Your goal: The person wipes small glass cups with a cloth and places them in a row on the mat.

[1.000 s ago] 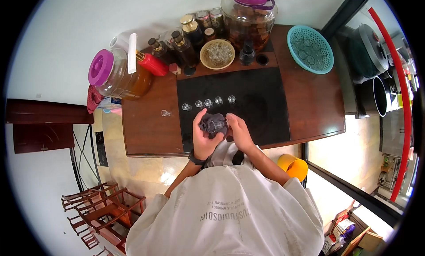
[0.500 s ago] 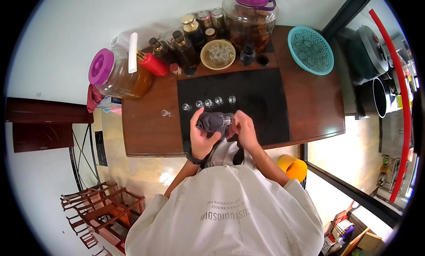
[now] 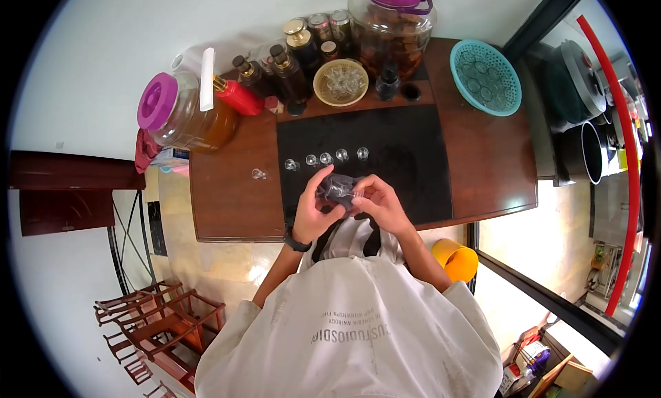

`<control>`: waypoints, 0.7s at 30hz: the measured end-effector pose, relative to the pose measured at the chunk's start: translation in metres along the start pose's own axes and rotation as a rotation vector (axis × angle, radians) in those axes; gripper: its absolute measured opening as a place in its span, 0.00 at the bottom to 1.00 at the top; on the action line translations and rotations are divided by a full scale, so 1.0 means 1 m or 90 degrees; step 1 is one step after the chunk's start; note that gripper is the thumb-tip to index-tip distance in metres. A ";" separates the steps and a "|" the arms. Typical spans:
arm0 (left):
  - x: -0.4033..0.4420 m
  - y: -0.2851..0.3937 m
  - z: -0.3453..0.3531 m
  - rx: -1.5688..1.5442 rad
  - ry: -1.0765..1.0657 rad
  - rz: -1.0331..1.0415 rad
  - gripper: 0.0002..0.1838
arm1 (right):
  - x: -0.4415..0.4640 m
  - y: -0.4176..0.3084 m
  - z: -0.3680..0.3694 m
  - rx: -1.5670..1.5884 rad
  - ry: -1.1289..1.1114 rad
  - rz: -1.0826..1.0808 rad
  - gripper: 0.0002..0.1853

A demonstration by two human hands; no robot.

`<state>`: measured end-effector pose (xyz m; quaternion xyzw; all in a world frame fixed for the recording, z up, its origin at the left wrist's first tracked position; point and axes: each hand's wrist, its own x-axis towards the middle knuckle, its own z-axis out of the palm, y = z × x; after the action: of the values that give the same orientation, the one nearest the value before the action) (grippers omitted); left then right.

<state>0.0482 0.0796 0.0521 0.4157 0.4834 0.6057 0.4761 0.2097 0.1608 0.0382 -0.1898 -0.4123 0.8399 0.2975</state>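
Note:
A dark grey cloth (image 3: 349, 203) is bunched in my left hand (image 3: 314, 215), whose fingers wrap round it near the front edge of the table. Lying in the cloth is a small clear glass (image 3: 337, 190). My right hand (image 3: 383, 206) pinches the right end of this glass with thumb and fingers. Beyond my hands several small glasses (image 3: 326, 158) stand in a row on the black mat (image 3: 406, 171). One more glass (image 3: 258, 174) is on the brown wood, left of the mat.
At the back are a tan basket (image 3: 341, 82) of clear pieces, dark bottles (image 3: 289, 74), a red bottle (image 3: 239, 97) and two big jars with purple lids (image 3: 158, 102). A turquoise basket (image 3: 485, 78) with glasses is at the right. A yellow bin (image 3: 455, 260) stands below the table.
My right hand has moved in and out beside the cloth and now holds the glass's end, with its fingers over the cloth's right side. The glass and cloth have turned slightly.

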 end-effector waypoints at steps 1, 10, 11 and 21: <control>0.001 0.001 -0.002 0.024 -0.012 -0.004 0.40 | 0.000 0.001 -0.002 0.000 -0.001 0.001 0.08; -0.002 0.000 -0.005 0.018 -0.014 0.007 0.39 | -0.001 -0.001 -0.009 -0.071 -0.029 -0.081 0.14; -0.002 -0.001 -0.005 0.005 -0.013 0.012 0.39 | 0.000 -0.001 -0.010 -0.074 -0.030 -0.093 0.14; -0.001 0.006 -0.008 -0.040 0.012 -0.004 0.39 | -0.003 -0.011 -0.005 -0.310 0.051 -0.192 0.13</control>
<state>0.0399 0.0767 0.0568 0.3932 0.4697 0.6230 0.4865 0.2185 0.1675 0.0443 -0.2254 -0.6134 0.6542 0.3807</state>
